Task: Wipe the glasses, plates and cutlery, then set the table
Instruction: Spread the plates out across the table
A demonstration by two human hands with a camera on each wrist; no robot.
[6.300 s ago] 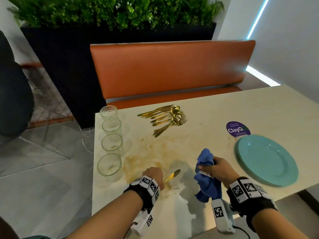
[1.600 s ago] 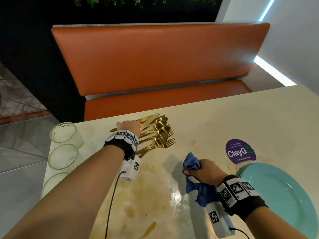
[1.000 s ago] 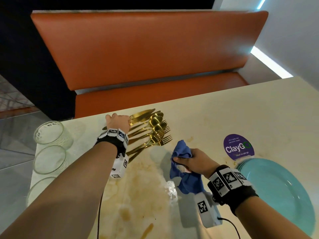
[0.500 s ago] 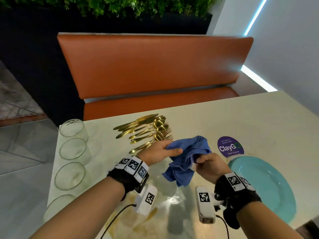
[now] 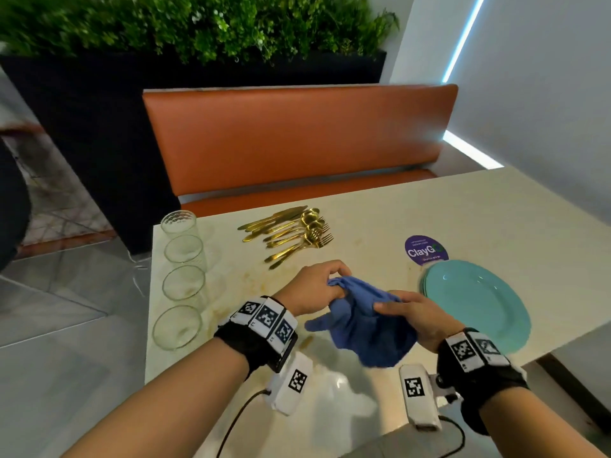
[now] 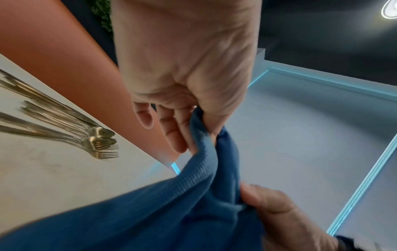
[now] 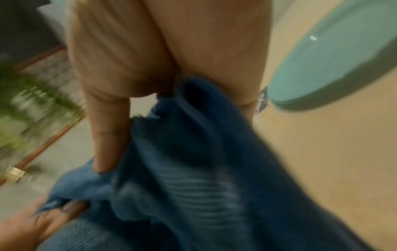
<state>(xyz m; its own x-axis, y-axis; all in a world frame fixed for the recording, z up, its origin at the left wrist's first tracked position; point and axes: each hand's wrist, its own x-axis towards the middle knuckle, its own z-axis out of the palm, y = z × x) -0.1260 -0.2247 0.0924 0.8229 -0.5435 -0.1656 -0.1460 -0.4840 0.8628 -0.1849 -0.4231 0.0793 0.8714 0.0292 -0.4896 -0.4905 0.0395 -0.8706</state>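
Blue cloth (image 5: 363,328): soft ribbed weave, matt. Cutlery (image 5: 291,233): gold-toned metal, polished, glinting. Glasses (image 5: 183,282): clear glass, farthest one with dimpled texture. Plates (image 5: 479,305): teal, smooth, glazed-looking, faint highlights. Surface (image 5: 429,209): pale stone-like top, smooth, glossy where light reflects, brownish stains. Bench (image 5: 297,137): orange leather-like upholstery, smooth, low sheen. Round sticker (image 5: 426,250): purple, printed, flat.

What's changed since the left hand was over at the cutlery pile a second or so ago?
The left hand left the gold cutlery, came back toward the body and now grips the blue cloth, which the right hand holds as before; both hands now bunch it above the table. The four glasses, the teal plates and the cutlery pile stayed put.
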